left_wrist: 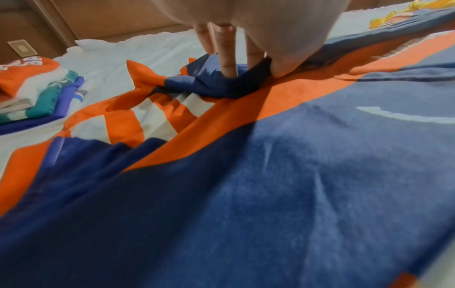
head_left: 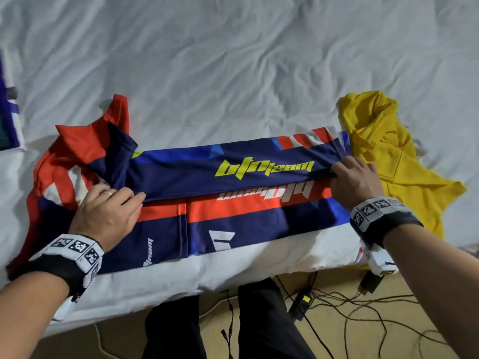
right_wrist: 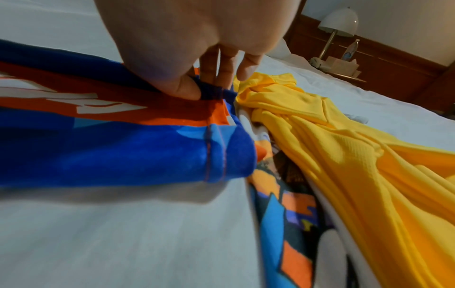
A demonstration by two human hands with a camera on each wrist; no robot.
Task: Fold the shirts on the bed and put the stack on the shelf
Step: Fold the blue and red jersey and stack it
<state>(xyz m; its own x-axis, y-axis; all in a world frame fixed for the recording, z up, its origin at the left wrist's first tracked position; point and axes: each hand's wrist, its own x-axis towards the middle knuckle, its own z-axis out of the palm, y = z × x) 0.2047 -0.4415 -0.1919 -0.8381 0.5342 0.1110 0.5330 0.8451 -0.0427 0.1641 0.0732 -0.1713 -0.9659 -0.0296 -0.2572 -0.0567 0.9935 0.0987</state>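
Two hands work one garment at the near edge of the bed (head_left: 233, 60). Nearest, on the floor below the bed edge, lie dark cables (head_left: 350, 307) and a small black box (head_left: 302, 303). On the white sheet, the navy, orange and white jersey (head_left: 233, 216) lies lengthwise, its far side folded over toward the near side into a long navy band with yellow lettering. Left hand (head_left: 106, 213) is closed on the folded band at the sleeve end, thumb and fingers (left_wrist: 227, 58) pinching the navy cloth. Right hand (head_left: 355, 182) is closed on the hem end of the same fold, thumb and fingers (right_wrist: 209, 68) clamped on the fabric edge. Just beside the right hand, touching the jersey's hem end, lies a crumpled yellow shirt (head_left: 388, 156). A patterned garment (right_wrist: 283, 214) shows beneath the yellow one in the right wrist view. Farther left, a stack of folded shirts (left_wrist: 37, 91) rests on the bed. Beyond stand a lamp (right_wrist: 338, 21) and a bottle (right_wrist: 350, 49).
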